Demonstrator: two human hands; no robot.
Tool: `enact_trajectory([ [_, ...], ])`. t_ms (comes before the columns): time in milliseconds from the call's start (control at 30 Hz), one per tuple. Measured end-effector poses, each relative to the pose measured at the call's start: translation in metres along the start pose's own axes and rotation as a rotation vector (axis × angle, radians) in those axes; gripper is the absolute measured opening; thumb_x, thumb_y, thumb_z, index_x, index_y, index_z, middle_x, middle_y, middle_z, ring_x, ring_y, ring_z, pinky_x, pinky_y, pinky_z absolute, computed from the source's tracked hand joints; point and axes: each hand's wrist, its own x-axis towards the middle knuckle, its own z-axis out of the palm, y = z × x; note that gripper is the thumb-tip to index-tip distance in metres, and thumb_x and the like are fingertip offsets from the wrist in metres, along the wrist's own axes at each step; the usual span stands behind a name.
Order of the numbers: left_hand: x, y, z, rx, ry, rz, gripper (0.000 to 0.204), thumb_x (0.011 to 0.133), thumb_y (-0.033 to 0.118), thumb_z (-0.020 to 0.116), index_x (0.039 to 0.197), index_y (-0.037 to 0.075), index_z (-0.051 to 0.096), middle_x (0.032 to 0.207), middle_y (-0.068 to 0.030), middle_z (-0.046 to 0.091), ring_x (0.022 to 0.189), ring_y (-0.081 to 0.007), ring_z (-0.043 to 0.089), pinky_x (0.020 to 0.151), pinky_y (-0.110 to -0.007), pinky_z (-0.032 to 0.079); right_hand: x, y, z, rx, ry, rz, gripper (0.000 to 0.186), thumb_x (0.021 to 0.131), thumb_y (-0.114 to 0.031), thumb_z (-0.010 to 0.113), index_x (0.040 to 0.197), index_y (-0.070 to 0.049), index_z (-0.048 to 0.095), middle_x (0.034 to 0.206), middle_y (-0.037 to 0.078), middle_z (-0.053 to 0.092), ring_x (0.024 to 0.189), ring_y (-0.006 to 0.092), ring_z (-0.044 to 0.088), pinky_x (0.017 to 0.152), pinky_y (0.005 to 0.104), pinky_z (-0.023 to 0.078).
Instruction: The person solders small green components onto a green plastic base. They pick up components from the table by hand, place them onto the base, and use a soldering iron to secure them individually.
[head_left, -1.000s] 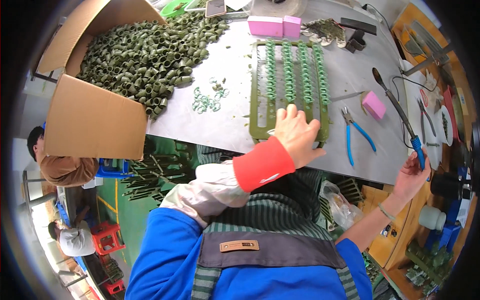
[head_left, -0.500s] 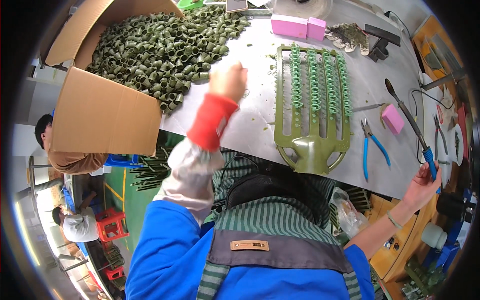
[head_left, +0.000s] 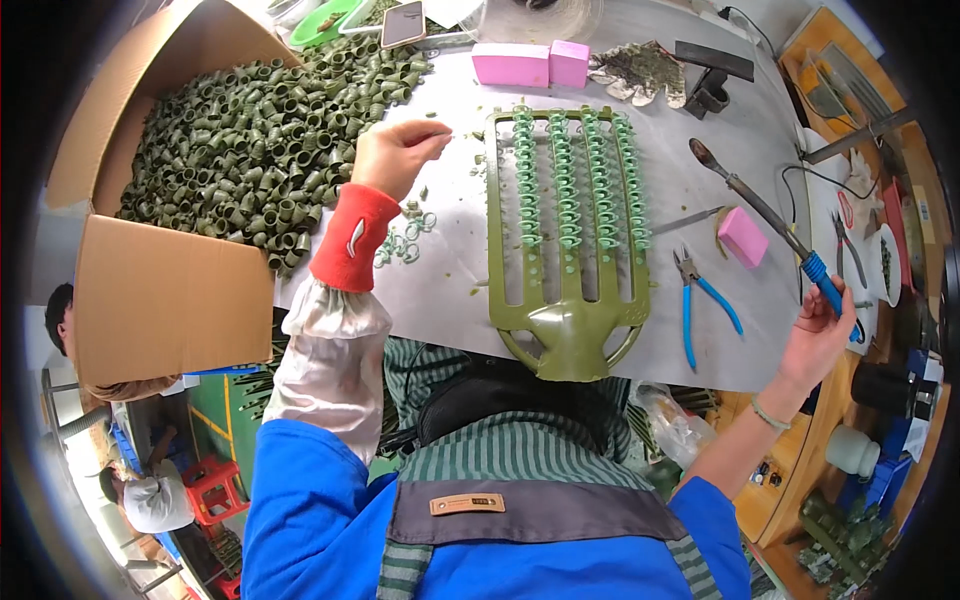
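Note:
My left hand (head_left: 408, 150) is closed in a pinch at the right edge of a heap of olive plastic sleeves (head_left: 230, 160); what it holds, if anything, is too small to make out. Loose pale-green rings (head_left: 405, 240) lie below it. An olive slotted plastic frame (head_left: 567, 340) carries several rows of pale-green loops (head_left: 568, 180), its narrow end at the near table edge. My right hand (head_left: 820, 320) is closed on the blue grip of a long iron tool (head_left: 765, 208) with a spoon-like tip. Blue-handled cutters (head_left: 700, 300) lie beside the frame, near a pink block (head_left: 742, 236).
A cardboard box (head_left: 172, 295) is on the left, with co-workers (head_left: 155, 500) and a red stool (head_left: 215, 485) beyond. Pink blocks (head_left: 510, 62), a stained glove (head_left: 640, 70), a black stand (head_left: 712, 75) and a phone (head_left: 403, 22) line the back. More pliers (head_left: 848, 245) lie right.
My left hand has left the frame's near part and moved up and left to the sleeve heap, its fingers now pinched. My right hand still holds the iron tool.

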Motion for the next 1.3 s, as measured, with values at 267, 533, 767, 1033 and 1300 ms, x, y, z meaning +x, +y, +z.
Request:
enact_trajectory([
  [267, -0.014, 0.013, -0.003, 0.325, -0.253, 0.013, 0.019, 0.081, 0.011, 0.066, 0.098, 0.005, 0.070, 0.085, -0.0070, 0.067, 0.070, -0.0125, 0.059, 0.066, -0.025, 0.049, -0.009, -0.013, 0.012, 0.023, 0.025, -0.085, 0.027, 0.091, -0.023, 0.057, 0.097, 0.004, 0.061, 0.085, 0.007, 0.062, 0.067, 0.0131, 0.056, 0.062, 0.0219, 0.044],
  [533, -0.152, 0.002, -0.011, -0.532, -0.729, -0.603, 0.032, 0.096, 0.017, 0.052, 0.123, -0.001, 0.054, 0.102, -0.0092, 0.064, 0.097, -0.0163, 0.062, 0.087, -0.030, 0.051, -0.019, -0.019, -0.002, 0.051, 0.059, -0.094, 0.026, 0.090, -0.021, 0.059, 0.097, 0.004, 0.061, 0.085, 0.007, 0.061, 0.066, 0.0130, 0.056, 0.062, 0.0211, 0.047],
  [767, -0.185, 0.020, 0.074, -1.126, -0.528, -0.690, 0.039, 0.094, 0.008, 0.055, 0.131, 0.005, 0.045, 0.120, -0.0091, 0.056, 0.108, -0.0181, 0.058, 0.095, -0.031, 0.047, -0.032, -0.028, -0.017, 0.058, 0.000, -0.060, 0.025, 0.090, -0.021, 0.062, 0.094, 0.003, 0.060, 0.083, 0.006, 0.062, 0.065, 0.0117, 0.058, 0.058, 0.0182, 0.050],
  [1033, -0.192, 0.043, 0.129, -1.425, -0.485, -0.660, 0.030, 0.093, 0.006, 0.055, 0.123, 0.004, 0.052, 0.116, -0.0067, 0.059, 0.102, -0.0172, 0.059, 0.095, -0.032, 0.048, -0.053, -0.073, -0.036, 0.105, 0.039, -0.076, 0.022, 0.089, -0.016, 0.060, 0.096, 0.005, 0.061, 0.080, 0.007, 0.060, 0.063, 0.0134, 0.055, 0.055, 0.0193, 0.046],
  [1300, -0.168, 0.028, 0.064, -0.635, -1.067, -0.392, 0.026, 0.094, 0.015, 0.056, 0.109, -0.005, 0.062, 0.107, -0.0130, 0.066, 0.096, -0.0165, 0.065, 0.088, -0.029, 0.052, -0.088, -0.091, -0.017, 0.054, -0.087, -0.038, 0.026, 0.095, -0.020, 0.054, 0.107, 0.003, 0.056, 0.090, 0.008, 0.059, 0.072, 0.0125, 0.055, 0.060, 0.0215, 0.047],
])
